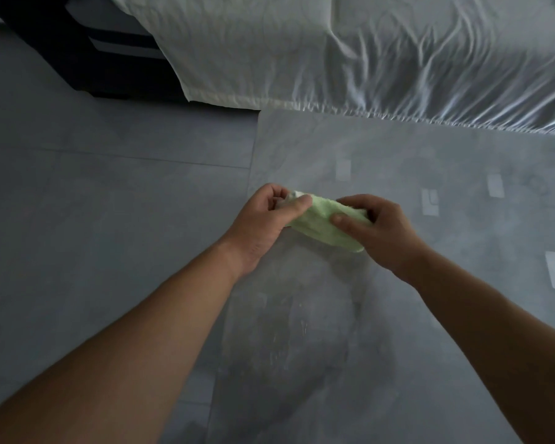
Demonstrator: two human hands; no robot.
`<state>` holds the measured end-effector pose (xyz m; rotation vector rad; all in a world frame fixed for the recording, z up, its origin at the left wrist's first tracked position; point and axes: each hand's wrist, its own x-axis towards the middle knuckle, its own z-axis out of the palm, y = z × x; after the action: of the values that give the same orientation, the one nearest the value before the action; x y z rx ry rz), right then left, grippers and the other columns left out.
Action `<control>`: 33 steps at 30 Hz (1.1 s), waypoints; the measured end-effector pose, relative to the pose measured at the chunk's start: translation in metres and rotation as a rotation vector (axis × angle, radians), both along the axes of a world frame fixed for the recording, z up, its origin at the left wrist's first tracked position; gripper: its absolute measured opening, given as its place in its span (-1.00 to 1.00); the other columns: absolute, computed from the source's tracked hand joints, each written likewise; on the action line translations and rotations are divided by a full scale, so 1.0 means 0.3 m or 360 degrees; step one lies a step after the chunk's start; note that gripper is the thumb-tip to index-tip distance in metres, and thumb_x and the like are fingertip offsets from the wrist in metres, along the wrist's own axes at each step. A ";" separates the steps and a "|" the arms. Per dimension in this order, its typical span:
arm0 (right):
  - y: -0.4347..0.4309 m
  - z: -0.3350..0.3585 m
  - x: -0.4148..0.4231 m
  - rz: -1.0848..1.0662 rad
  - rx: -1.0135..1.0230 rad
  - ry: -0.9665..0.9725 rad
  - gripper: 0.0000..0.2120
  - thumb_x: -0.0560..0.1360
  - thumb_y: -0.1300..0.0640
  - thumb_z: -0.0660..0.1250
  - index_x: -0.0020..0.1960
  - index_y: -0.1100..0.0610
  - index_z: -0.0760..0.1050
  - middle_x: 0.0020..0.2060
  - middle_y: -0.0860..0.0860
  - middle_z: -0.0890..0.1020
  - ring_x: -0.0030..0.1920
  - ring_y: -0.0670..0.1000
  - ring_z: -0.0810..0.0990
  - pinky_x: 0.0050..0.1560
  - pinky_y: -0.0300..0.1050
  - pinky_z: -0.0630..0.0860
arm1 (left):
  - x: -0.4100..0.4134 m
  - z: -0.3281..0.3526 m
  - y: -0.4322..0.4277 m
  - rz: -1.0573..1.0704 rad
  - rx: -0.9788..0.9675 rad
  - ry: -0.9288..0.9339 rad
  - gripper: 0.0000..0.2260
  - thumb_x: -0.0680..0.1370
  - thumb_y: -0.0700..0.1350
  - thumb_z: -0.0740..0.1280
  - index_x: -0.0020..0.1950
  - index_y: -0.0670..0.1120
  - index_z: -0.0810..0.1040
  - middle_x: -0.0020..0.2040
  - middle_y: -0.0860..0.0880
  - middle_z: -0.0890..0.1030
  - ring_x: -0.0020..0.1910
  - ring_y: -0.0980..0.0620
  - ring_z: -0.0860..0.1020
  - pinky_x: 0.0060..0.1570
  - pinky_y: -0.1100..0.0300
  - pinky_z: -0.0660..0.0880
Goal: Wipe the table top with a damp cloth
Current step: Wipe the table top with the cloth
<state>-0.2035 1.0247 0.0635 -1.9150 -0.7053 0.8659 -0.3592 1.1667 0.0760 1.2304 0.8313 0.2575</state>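
Left grip [263,225] and right grip [385,232] both pinch the bunched cloth [318,225], so squeezing may drip water past the left edge of the surface [430,149].

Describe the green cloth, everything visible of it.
The cloth is pale green and looks like soft, fuzzy terry fabric, with a whitish patch at its left end. It is bunched into a long, loose roll that slants down to the right. The left hand pinches its left end between thumb and fingers, and the right hand grips its right end with the thumb on top. It is over a glossy grey surface. Whether it touches that surface, or is damp, cannot be told.
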 end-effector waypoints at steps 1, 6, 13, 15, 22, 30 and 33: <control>0.000 -0.007 -0.007 0.0057 -0.0056 -0.0241 -0.81 0.41 0.02 0.55 0.01 -0.04 0.66 -0.16 -0.08 0.67 -0.13 -0.05 0.63 -0.10 -0.12 0.55 | 0.003 -0.005 -0.003 0.0010 0.0116 0.0052 -0.62 0.37 0.20 0.45 -0.08 -0.06 0.48 -0.18 -0.06 0.51 -0.17 0.03 0.49 -0.06 0.04 0.44; -0.062 -0.090 -0.120 0.0597 -0.0221 -0.0917 -0.64 0.26 -0.23 0.47 -0.04 -0.06 0.66 -0.11 -0.12 0.55 -0.06 0.05 0.52 -0.03 -0.05 0.35 | -0.052 -0.072 -0.045 -0.0188 0.0646 0.0379 -0.60 0.43 0.26 0.30 -0.17 -0.09 0.49 -0.23 0.09 0.52 -0.23 0.13 0.46 -0.11 0.16 0.40; -0.040 -0.130 -0.157 0.0824 -0.0074 -0.1265 -0.50 0.49 -0.26 0.26 0.36 -0.09 0.51 0.38 0.07 0.46 0.36 0.22 0.40 0.30 0.20 0.38 | -0.203 -0.133 -0.155 -0.0258 0.1620 0.0585 -0.70 0.52 -0.01 0.22 0.15 -0.14 0.53 0.21 -0.11 0.50 0.24 -0.13 0.45 0.25 -0.05 0.41; -0.021 -0.170 -0.164 0.1156 -0.0088 -0.1402 -0.49 0.59 -0.18 0.17 0.52 -0.14 0.30 0.54 0.09 0.28 0.50 0.26 0.26 0.43 0.20 0.25 | -0.271 -0.153 -0.249 -0.0326 0.1764 0.0720 -0.62 0.53 -0.03 0.24 0.28 -0.18 0.49 0.36 -0.22 0.44 0.38 -0.22 0.39 0.35 -0.13 0.36; 0.176 -0.199 -0.153 0.0770 -0.0416 -0.1399 -0.47 0.61 -0.14 -0.04 0.58 -0.17 0.12 0.60 0.03 0.15 0.57 0.22 0.14 0.55 0.15 0.07 | -0.455 -0.217 -0.480 -0.0638 0.1844 0.1053 -0.48 0.57 0.07 0.19 0.46 -0.18 0.38 0.54 -0.31 0.21 0.55 -0.26 0.14 0.46 -0.23 0.18; -0.036 -0.218 -0.272 0.1198 -0.0233 -0.1586 -0.51 0.65 -0.09 0.02 0.58 -0.17 0.15 0.59 0.03 0.19 0.55 0.20 0.20 0.52 0.17 0.15 | -0.535 -0.241 -0.558 -0.0666 0.1785 0.1066 -0.42 0.58 0.10 0.16 0.53 -0.18 0.28 0.57 -0.27 0.14 0.58 -0.21 0.06 0.47 -0.23 0.15; 0.090 -0.223 -0.271 0.0805 -0.0376 -0.1484 -0.50 0.63 -0.09 0.00 0.57 -0.20 0.14 0.60 0.00 0.16 0.58 0.20 0.13 0.55 0.19 0.08 | -0.536 -0.245 -0.560 -0.0660 0.1788 0.1052 -0.41 0.59 0.11 0.14 0.54 -0.17 0.25 0.59 -0.27 0.10 0.59 -0.21 0.01 0.48 -0.23 0.11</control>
<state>-0.2848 1.0518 -0.0034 -2.3820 -1.7553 0.2849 -0.5200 0.9987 0.0024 2.5943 0.9809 -0.0672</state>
